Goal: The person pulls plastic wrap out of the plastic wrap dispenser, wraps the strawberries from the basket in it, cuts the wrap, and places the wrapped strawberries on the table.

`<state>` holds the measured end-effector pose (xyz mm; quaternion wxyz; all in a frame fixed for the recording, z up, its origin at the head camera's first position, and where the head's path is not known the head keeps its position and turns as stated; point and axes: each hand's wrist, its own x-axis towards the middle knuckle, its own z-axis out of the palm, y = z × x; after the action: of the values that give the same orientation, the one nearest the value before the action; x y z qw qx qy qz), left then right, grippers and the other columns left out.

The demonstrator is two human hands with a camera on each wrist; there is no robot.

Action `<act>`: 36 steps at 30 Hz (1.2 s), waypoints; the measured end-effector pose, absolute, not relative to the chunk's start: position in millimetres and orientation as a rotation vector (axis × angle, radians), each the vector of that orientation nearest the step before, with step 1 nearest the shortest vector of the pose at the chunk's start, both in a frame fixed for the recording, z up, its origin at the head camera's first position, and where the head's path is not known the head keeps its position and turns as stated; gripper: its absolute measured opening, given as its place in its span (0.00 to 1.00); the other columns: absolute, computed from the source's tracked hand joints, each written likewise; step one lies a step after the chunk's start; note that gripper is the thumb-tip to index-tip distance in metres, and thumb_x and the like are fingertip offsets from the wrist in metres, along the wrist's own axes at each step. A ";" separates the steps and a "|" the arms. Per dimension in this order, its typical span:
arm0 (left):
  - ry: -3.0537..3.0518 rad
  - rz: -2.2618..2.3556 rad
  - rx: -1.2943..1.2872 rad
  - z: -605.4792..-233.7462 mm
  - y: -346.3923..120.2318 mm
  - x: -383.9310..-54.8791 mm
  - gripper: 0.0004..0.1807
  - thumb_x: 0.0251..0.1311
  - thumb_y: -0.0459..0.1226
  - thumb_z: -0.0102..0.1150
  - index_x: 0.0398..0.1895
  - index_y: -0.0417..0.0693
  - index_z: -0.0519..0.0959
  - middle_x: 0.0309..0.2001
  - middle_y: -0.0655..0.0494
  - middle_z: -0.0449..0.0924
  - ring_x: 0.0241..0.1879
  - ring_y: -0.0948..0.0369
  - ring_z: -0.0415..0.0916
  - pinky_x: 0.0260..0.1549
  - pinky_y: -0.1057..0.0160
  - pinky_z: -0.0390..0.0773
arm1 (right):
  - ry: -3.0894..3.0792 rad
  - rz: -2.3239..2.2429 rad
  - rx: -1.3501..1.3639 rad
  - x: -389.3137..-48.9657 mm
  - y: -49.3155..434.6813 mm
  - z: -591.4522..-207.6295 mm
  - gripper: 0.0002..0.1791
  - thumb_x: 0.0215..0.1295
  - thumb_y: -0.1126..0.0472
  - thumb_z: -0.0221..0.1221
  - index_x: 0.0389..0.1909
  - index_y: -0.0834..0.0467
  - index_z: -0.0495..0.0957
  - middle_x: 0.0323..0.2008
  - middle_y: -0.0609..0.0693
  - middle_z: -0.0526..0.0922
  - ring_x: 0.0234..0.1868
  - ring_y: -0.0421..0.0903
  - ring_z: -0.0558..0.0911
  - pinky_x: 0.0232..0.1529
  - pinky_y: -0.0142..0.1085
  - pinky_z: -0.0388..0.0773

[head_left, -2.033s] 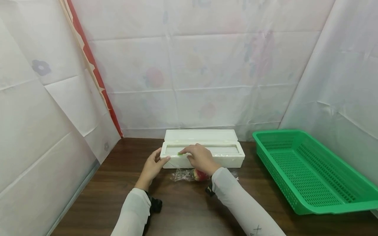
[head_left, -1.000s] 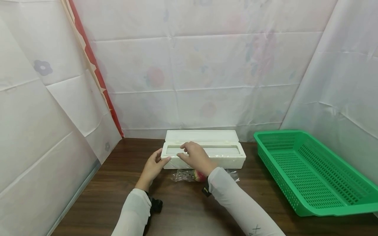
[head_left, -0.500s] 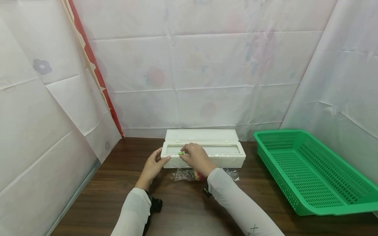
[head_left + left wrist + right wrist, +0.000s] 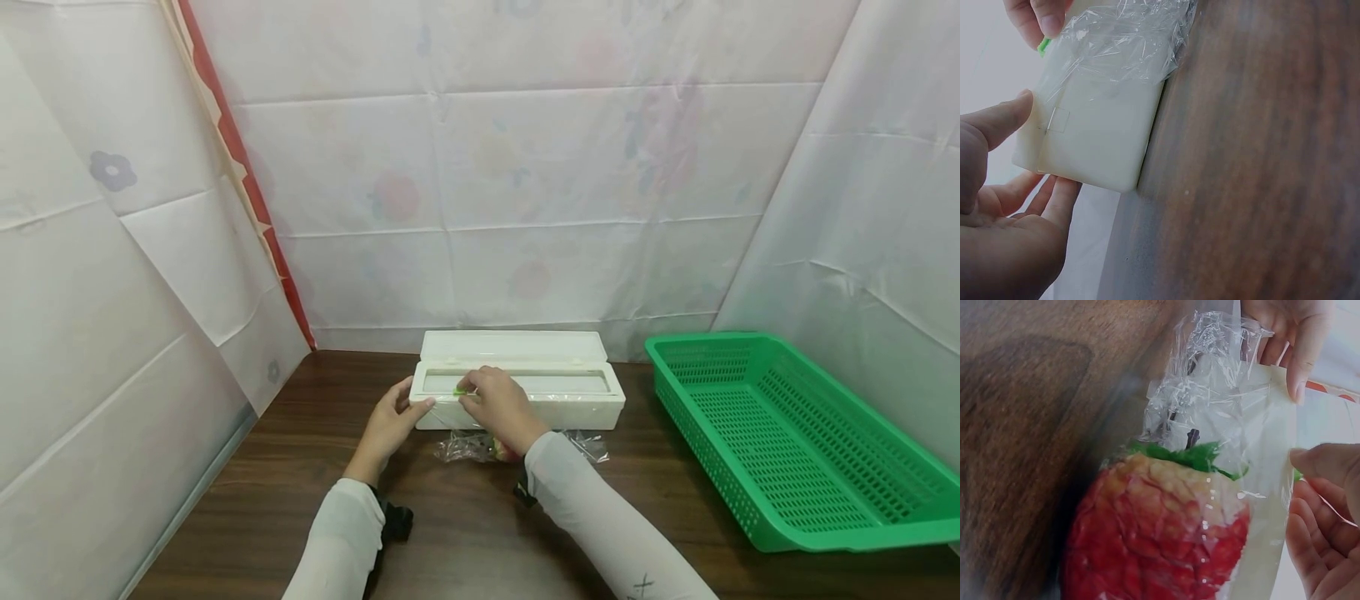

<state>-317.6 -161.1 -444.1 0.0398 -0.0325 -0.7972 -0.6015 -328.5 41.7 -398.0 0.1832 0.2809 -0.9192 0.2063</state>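
Observation:
A white cling film dispenser [image 4: 573, 412] stands on the table with its long lid [image 4: 513, 344] tipped back. My left hand [image 4: 386, 429] grips the dispenser's left end, thumb on the front top edge and fingers behind. My right hand [image 4: 506, 408] pinches a small green slider cutter [image 4: 1044, 45] at the front edge, left of the middle. Clear film [image 4: 463, 446] hangs from that edge and lies crumpled in front. Under the film sits a red and yellowish fruit [image 4: 1160, 531] with green leaves and a dark stem, partly hidden by my right wrist in the head view.
To the right stands a green perforated plastic basket [image 4: 798, 525]. The dark wooden table [image 4: 450, 542] meets a printed white sheet [image 4: 525, 275] at the back, with further sheets on both sides.
My right fingers have come off the green slider, lifted, and come back down to pinch it at about the same place. My left hand keeps its grip on the dispenser.

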 end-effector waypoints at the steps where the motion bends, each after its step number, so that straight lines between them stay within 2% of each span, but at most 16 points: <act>1: -2.443 -1.843 -0.100 -444.3 -161.1 -317.5 0.44 0.54 0.55 0.61 0.69 0.48 0.56 0.67 0.42 0.60 0.62 0.49 0.61 0.57 0.44 0.69 | -2.591 0.576 0.792 -328.4 41.8 -398.3 0.09 0.58 0.56 0.63 0.39 0.52 0.82 0.35 0.45 0.82 0.35 0.39 0.77 0.33 0.32 0.80; 12: -2.451 -1.818 -0.101 -444.3 -161.4 -318.2 0.44 0.53 0.56 0.61 0.69 0.48 0.56 0.67 0.41 0.59 0.63 0.47 0.59 0.58 0.43 0.68 | -2.572 0.569 0.810 -327.8 41.5 -397.5 0.08 0.58 0.57 0.64 0.39 0.52 0.81 0.35 0.44 0.82 0.35 0.38 0.77 0.34 0.32 0.80; 22: -2.439 -1.834 -0.143 -445.7 -161.0 -316.8 0.43 0.55 0.54 0.60 0.70 0.48 0.55 0.68 0.41 0.58 0.63 0.47 0.59 0.57 0.41 0.68 | -2.537 0.577 0.850 -326.9 42.7 -400.9 0.07 0.58 0.59 0.63 0.38 0.52 0.80 0.35 0.44 0.81 0.31 0.36 0.76 0.30 0.31 0.78; 29: -2.444 -1.869 -0.144 -422.5 -155.3 -301.4 0.39 0.60 0.45 0.59 0.70 0.41 0.53 0.68 0.37 0.56 0.63 0.44 0.58 0.57 0.41 0.67 | -2.529 0.543 0.839 -327.7 42.6 -402.9 0.08 0.58 0.59 0.64 0.38 0.51 0.80 0.35 0.43 0.82 0.32 0.36 0.75 0.29 0.30 0.78; 36: -2.421 -1.864 -0.153 -444.0 -160.6 -317.3 0.42 0.57 0.52 0.60 0.70 0.47 0.54 0.68 0.41 0.57 0.63 0.47 0.59 0.58 0.42 0.67 | -2.525 0.512 0.851 -328.0 42.3 -401.5 0.08 0.58 0.59 0.64 0.39 0.50 0.80 0.36 0.42 0.82 0.32 0.36 0.74 0.30 0.31 0.78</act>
<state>-317.3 -160.6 -444.0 0.0414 -0.0498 -0.7907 -0.6087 -328.0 42.3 -401.5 0.2123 0.3064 -0.9094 0.1844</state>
